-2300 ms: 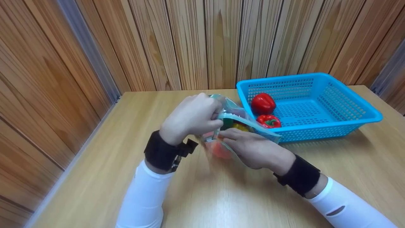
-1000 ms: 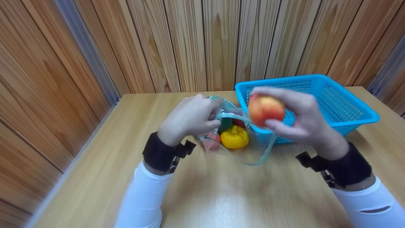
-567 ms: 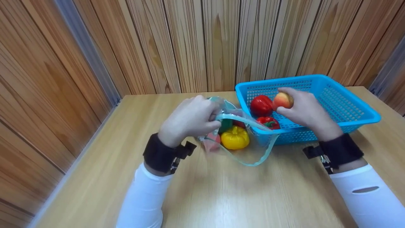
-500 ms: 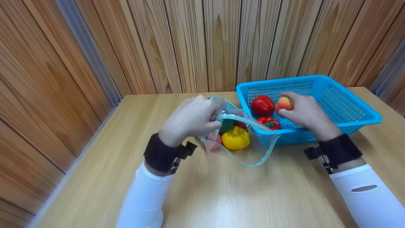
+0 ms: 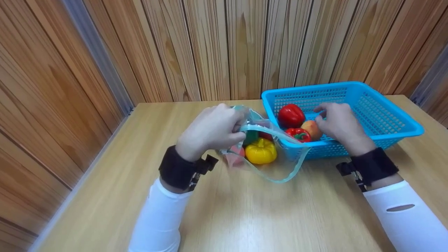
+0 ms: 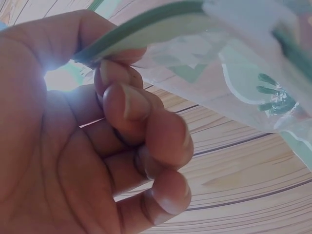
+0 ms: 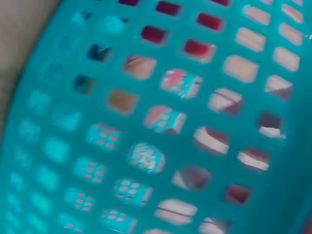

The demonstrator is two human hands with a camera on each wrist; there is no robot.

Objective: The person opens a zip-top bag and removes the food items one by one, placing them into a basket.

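From the head, the left hand point(image 5: 214, 130) pinches the upper edge of a clear bag point(image 5: 258, 128) with a teal rim, thumb and fingers closed over it. The bag sits on the wooden tabletop point(image 5: 245, 213), its mouth gaping toward the person. Inside lie a yellow pumpkin point(image 5: 260, 152), a pink item point(image 5: 236, 155) left of it, and a green item point(image 5: 250, 137) behind; a dark red one is partly hidden by the rim. The bag's right side overlaps the near left corner of a blue basket point(image 5: 395, 135).

The right hand point(image 5: 337, 122) is over the basket, fingers loosely bent and holding nothing. A peach point(image 5: 313, 130) lies just below its thumb; whether they touch, I cannot tell. Two red peppers, one whole point(image 5: 291, 115) and one showing its green stem point(image 5: 298, 134), are beside the peach, at the basket's left end.

In the left wrist view, the bag's green edge runs between thumb and forefinger, the other fingers curled beneath.

The right wrist view is filled by the basket's perforated side, red and tan patches visible through the holes; the hand's state cannot be told there.
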